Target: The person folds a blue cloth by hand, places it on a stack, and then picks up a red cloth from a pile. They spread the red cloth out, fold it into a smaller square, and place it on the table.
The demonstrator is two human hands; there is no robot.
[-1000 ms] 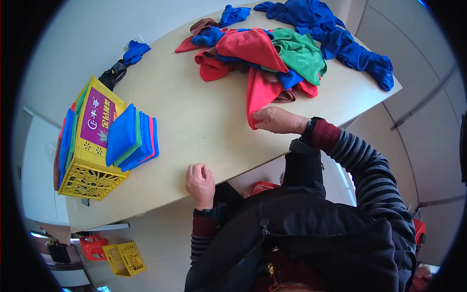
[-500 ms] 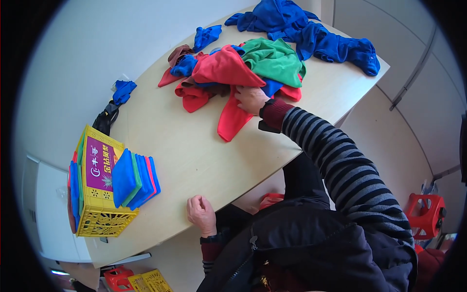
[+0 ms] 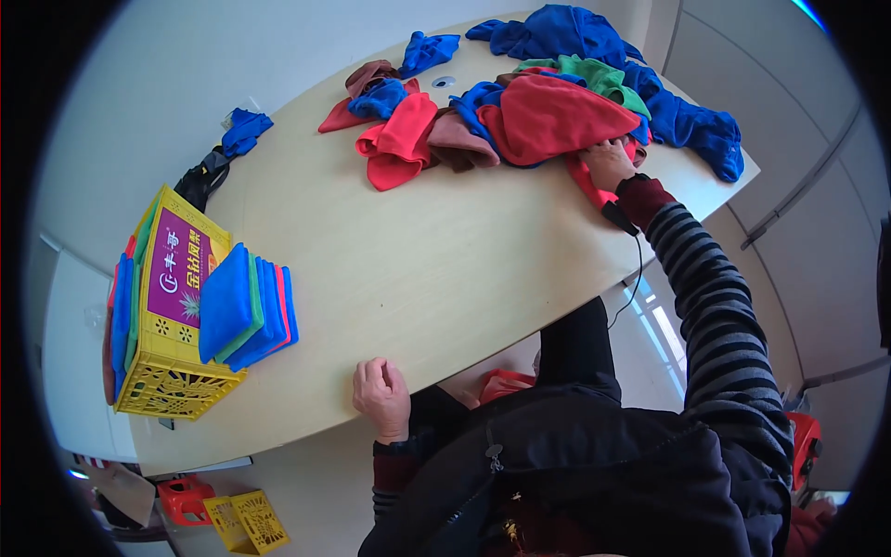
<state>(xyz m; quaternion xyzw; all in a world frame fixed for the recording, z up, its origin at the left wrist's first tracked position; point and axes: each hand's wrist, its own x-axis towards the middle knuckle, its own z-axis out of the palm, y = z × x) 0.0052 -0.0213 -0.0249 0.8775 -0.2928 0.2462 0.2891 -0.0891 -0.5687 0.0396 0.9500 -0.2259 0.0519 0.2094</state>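
Observation:
At the far right of the table lies a heap of cloths, with a large red cloth [image 3: 561, 116] spread over its near side. My right hand [image 3: 608, 165] grips the heap's near edge, its fingertips hidden under the red cloth. Part of a green cloth [image 3: 599, 76] shows behind it, and a brown cloth [image 3: 461, 141] sticks out at the left. My left hand [image 3: 381, 399] rests at the table's near edge, fingers curled in, with nothing in them.
A yellow crate [image 3: 181, 390] stands at the left, folded cloths [image 3: 237, 302] hanging over its sides. Blue cloths [image 3: 561, 37] lie at the back right, and smaller red [image 3: 399, 139] and blue cloths [image 3: 429, 53] farther left. A black cable [image 3: 639, 269] hangs below my right wrist.
My right hand has moved right, dragging the red and green cloths with it; the heap has pulled apart from the smaller cloths at its left. My left hand has stayed at the edge.

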